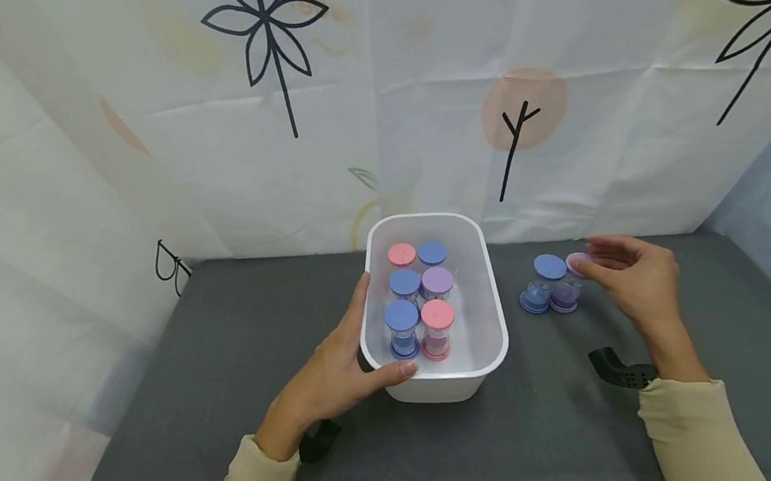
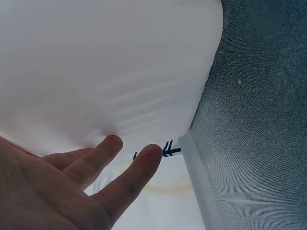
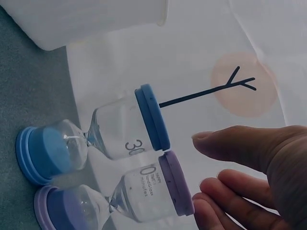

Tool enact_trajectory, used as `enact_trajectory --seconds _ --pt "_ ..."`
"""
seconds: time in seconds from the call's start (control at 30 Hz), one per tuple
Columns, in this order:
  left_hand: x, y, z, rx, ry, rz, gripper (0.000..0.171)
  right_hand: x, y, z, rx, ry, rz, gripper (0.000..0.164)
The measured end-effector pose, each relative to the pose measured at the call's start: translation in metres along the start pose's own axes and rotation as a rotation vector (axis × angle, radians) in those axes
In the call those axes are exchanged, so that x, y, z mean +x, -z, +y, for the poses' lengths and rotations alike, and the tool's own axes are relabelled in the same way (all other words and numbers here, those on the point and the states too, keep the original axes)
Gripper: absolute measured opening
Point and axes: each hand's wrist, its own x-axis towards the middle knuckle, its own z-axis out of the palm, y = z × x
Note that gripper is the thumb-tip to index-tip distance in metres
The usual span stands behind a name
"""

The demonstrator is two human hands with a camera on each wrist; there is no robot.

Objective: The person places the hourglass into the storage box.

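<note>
A white plastic bin (image 1: 487, 316) holds several upright sand timers with pink, blue and purple caps, including a pink one (image 1: 437, 315) at the front. My left hand (image 1: 332, 369) rests on the bin's near left corner, thumb over the front rim. In the left wrist view its extended fingers (image 2: 98, 160) lie along the outer wall. To the bin's right, a blue sand timer (image 3: 120, 129) and a purple sand timer (image 3: 148, 191) stand side by side. My right hand (image 1: 628, 272) is at the purple cap, thumb and fingers apart; whether a fingertip touches it, I cannot tell.
A dark grey cloth (image 1: 523, 447) covers the table. White fabric printed with plant drawings (image 1: 413, 110) hangs behind the table and along its left. Dark wrist mounts (image 1: 622, 371) stick out from both wrists.
</note>
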Motion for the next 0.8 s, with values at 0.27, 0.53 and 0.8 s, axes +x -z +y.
enact_trajectory --seconds 0.27,0.53,0.8 --pt "-0.0005 -0.0001 0.0008 -0.006 0.018 -0.001 0.118 0.0010 0.0049 0.0019 -0.093 -0.038 -0.012 0.055" --pt "-0.0009 -0.0003 0.0011 -0.008 0.018 -0.001 0.118 0.0000 0.0056 0.0045 -0.167 -0.061 -0.054 0.057" --pt "-0.0004 -0.0003 0.0012 -0.013 0.011 -0.003 0.118 0.0008 0.0087 0.0064 -0.178 -0.083 -0.103 0.061"
